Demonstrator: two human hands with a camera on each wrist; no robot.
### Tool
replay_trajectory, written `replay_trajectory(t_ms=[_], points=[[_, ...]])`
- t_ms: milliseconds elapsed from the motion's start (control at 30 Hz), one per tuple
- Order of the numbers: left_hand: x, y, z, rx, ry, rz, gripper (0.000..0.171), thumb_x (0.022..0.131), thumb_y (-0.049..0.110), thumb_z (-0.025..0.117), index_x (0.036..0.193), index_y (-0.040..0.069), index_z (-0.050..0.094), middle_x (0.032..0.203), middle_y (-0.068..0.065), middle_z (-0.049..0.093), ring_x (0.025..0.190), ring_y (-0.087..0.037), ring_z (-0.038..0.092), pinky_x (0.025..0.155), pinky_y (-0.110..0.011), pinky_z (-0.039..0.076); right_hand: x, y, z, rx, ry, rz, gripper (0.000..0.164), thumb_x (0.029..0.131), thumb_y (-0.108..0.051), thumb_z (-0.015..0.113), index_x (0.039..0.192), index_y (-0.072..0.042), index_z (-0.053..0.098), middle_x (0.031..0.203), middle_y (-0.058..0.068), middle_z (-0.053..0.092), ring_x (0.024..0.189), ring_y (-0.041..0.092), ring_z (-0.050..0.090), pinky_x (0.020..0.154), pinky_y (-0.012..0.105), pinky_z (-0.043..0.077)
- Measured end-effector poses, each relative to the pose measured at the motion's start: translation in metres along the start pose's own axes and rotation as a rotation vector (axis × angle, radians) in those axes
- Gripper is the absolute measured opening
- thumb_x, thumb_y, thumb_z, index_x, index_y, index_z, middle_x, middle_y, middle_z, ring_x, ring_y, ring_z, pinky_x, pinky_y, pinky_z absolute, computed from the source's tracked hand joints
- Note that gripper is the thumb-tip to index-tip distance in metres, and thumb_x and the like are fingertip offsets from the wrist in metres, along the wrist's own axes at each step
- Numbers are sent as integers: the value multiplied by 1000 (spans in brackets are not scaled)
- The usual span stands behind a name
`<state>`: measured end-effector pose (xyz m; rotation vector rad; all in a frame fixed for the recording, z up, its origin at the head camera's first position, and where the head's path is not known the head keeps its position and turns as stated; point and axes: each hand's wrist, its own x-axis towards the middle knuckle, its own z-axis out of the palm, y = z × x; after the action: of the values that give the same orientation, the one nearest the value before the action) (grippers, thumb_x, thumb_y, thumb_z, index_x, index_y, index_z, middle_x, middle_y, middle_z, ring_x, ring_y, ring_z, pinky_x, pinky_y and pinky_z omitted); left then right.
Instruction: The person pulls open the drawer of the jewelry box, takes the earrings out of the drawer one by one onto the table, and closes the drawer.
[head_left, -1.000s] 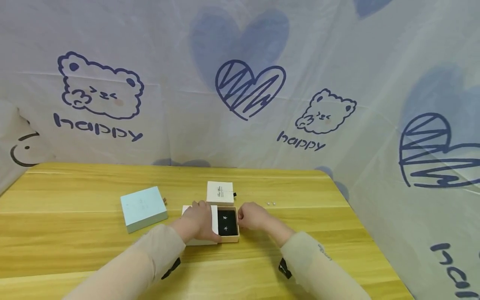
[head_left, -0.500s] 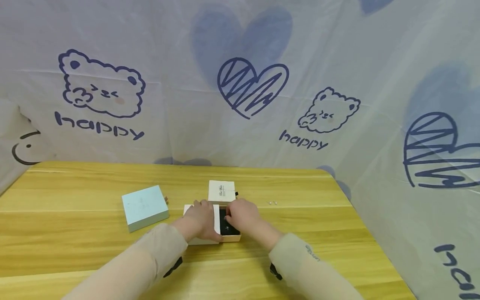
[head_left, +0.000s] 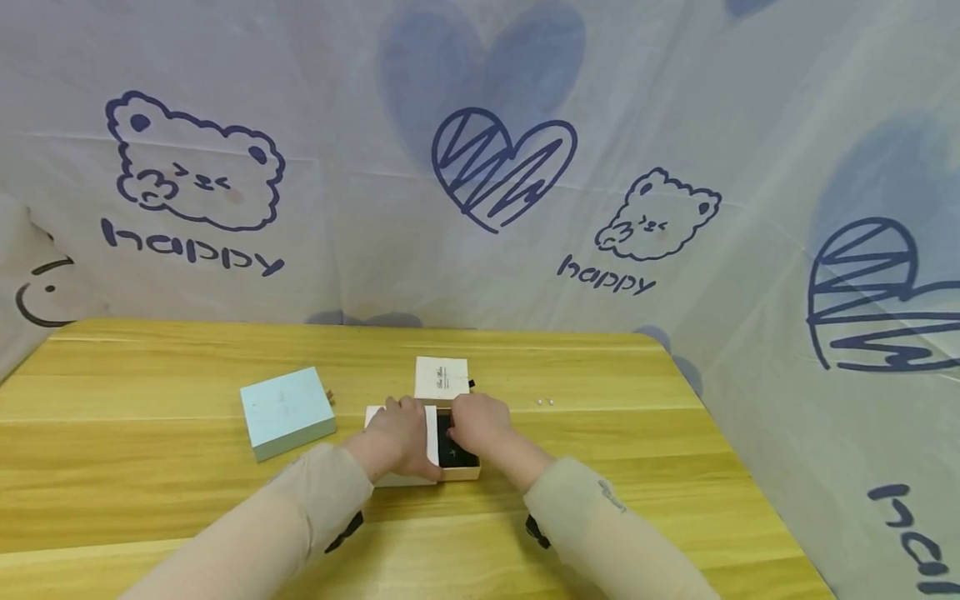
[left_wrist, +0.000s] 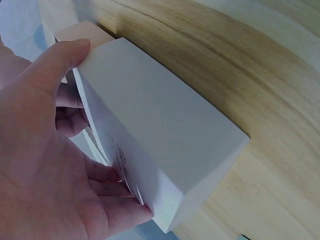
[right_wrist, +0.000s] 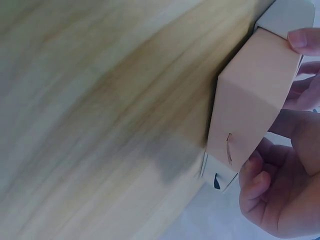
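Observation:
My left hand [head_left: 401, 437] grips the white box sleeve [left_wrist: 150, 115], its thumb on the near side and other fingers across the printed top. From the sleeve's right end projects a beige drawer [right_wrist: 250, 95] with a black pad [head_left: 444, 452] inside. One small star-shaped earring [head_left: 453, 454] shows on the pad. Over the drawer, my right hand [head_left: 480, 423] has curled fingers, with some tips reaching inside onto the pad. Those tips and the upper part of the pad are hidden, so whether they pinch anything cannot be seen.
Left of the sleeve lies a light blue box [head_left: 288, 410] with a brown tab. Just behind the drawer is a smaller white box [head_left: 441, 377] with a black tab. Two tiny studs [head_left: 545, 402] lie to the right on the wooden table [head_left: 637, 483].
My right hand has moved left from beside the drawer to over it, with fingers inside, covering the upper star earring. The left hand keeps its grip on the sleeve.

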<state>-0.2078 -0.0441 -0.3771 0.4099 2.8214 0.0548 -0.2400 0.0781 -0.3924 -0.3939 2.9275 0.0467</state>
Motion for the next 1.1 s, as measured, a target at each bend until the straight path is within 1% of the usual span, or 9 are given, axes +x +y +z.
replay_trajectory(t_ms=[233, 333, 400, 467, 600, 700, 867, 967, 1100], points=[[-1, 0, 0, -10, -8, 2, 98, 66, 61, 73, 125, -11, 44, 118, -23, 50, 111, -37, 49, 91, -41, 48, 3, 5, -1, 126, -20, -40, 39, 86, -21, 67, 52, -15, 48, 51, -4, 43, 49, 9, 39, 44, 22, 32], [-1, 0, 0, -13, -8, 1, 98, 66, 61, 73, 125, -11, 44, 118, -23, 50, 110, -37, 49, 91, -41, 48, 2, 10, -2, 213, -27, -80, 39, 86, -13, 63, 51, -15, 46, 57, -5, 56, 48, 8, 39, 45, 20, 29], [-1, 0, -1, -19, -5, 0, 97, 65, 61, 74, 124, -11, 45, 117, -23, 50, 109, -36, 49, 91, -42, 48, 3, 13, -4, 260, -42, -106, 37, 87, -9, 60, 52, -14, 46, 67, -2, 66, 49, 8, 40, 46, 19, 30], [-1, 0, -2, -28, -2, -3, 96, 65, 60, 74, 123, -11, 45, 116, -23, 50, 108, -36, 49, 91, -42, 48, 3, 15, -5, 305, -60, -137, 36, 86, -5, 58, 53, -13, 46, 74, 0, 70, 50, 7, 41, 48, 18, 30], [-1, 1, -2, -39, -9, -11, 96, 64, 60, 75, 124, -10, 45, 116, -23, 50, 109, -36, 49, 93, -42, 47, 5, 22, -7, 416, -108, -193, 44, 87, -7, 61, 51, -15, 38, 54, -3, 51, 48, 8, 35, 50, 18, 29], [-1, 1, -1, -40, -14, -16, 97, 64, 60, 75, 125, -10, 44, 117, -22, 50, 110, -36, 49, 94, -42, 47, 5, 28, -9, 489, -121, -210, 40, 87, -10, 63, 54, -14, 41, 53, -5, 39, 48, 8, 34, 51, 17, 31], [0, 1, 1, -27, -18, -24, 100, 64, 62, 74, 127, -10, 43, 120, -22, 49, 112, -36, 48, 96, -42, 46, 2, 43, -18, 568, -96, -187, 23, 87, -9, 64, 66, -6, 55, 62, -3, 47, 54, 9, 37, 54, 18, 32], [1, 1, 2, -16, -16, -23, 102, 64, 63, 73, 128, -10, 42, 122, -22, 49, 113, -36, 48, 96, -41, 45, 0, 55, -24, 592, -65, -149, 19, 88, -9, 62, 72, -1, 59, 64, -1, 48, 56, 10, 37, 55, 20, 32], [1, 1, 3, 1, -10, -19, 103, 65, 63, 72, 129, -10, 41, 124, -22, 49, 114, -37, 48, 97, -41, 44, 0, 71, -32, 571, -6, -89, 19, 90, -12, 60, 74, -3, 59, 63, -2, 45, 57, 10, 37, 57, 22, 34]])
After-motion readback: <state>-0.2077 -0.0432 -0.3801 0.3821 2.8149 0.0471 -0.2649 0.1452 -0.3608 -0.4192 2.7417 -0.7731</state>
